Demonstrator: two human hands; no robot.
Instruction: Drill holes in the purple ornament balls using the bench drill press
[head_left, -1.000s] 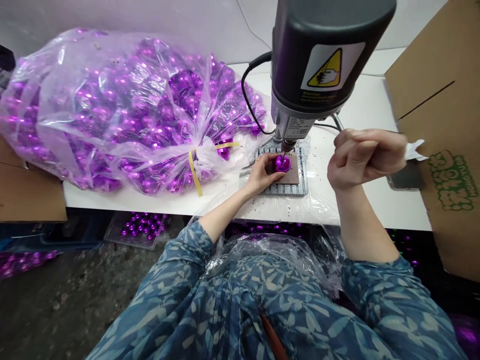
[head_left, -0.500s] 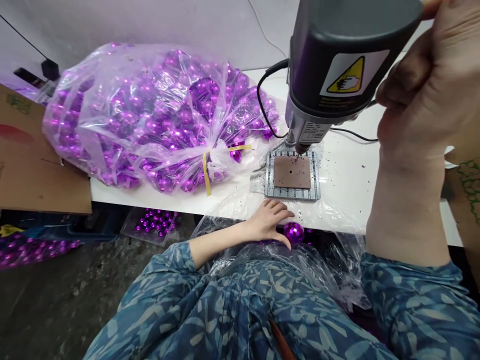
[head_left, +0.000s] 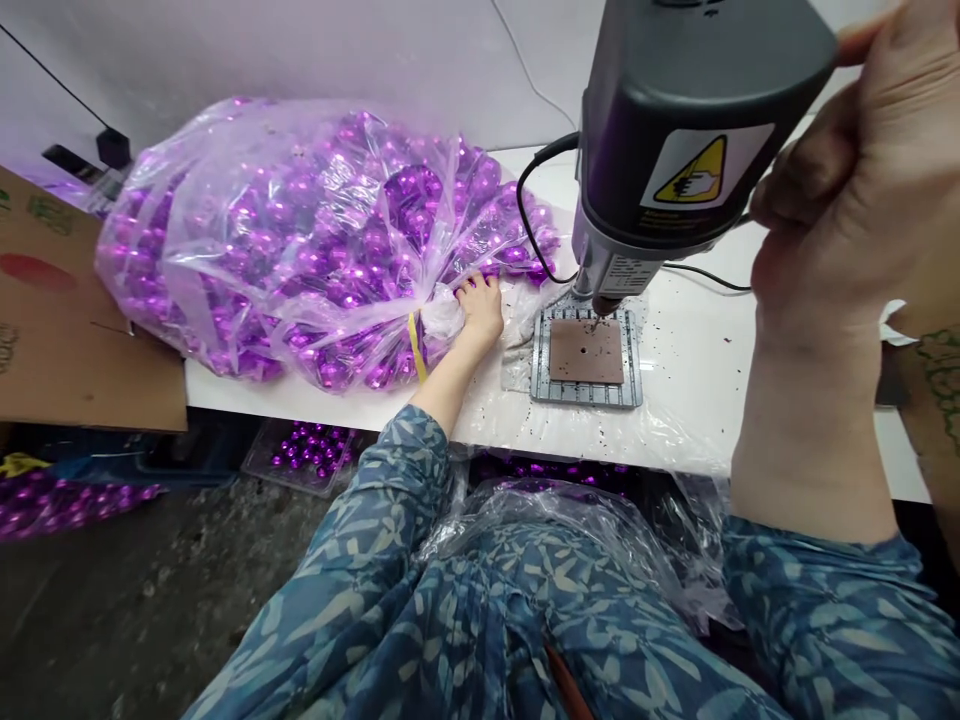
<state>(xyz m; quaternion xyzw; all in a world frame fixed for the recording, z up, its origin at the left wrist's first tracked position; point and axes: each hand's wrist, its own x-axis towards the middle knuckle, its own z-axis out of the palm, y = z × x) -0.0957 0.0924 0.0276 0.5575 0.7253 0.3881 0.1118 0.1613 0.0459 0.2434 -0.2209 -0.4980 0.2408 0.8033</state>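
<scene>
My left hand is at the gathered neck of a large clear plastic bag full of shiny purple balls. Its fingers are bent down over the spot by the bag's mouth; whatever lies beneath them is hidden. On the right, my right hand is raised and closed around the handle of a drill press, most of which the hand covers. Below the drill head, a brown board with a small hole lies on the grey slotted base. Purple shavings are scattered over it.
A yellow tie hangs at the bag's neck. Clear plastic sheeting drapes from the white table over my lap, with purple balls below the edge. Cardboard boxes stand at both sides. A clear tray of small purple balls sits lower left.
My left hand has moved from the table's front edge, up and left to the bag's neck. A purple ball beside it has dropped out of sight. My right hand keeps its hold.
</scene>
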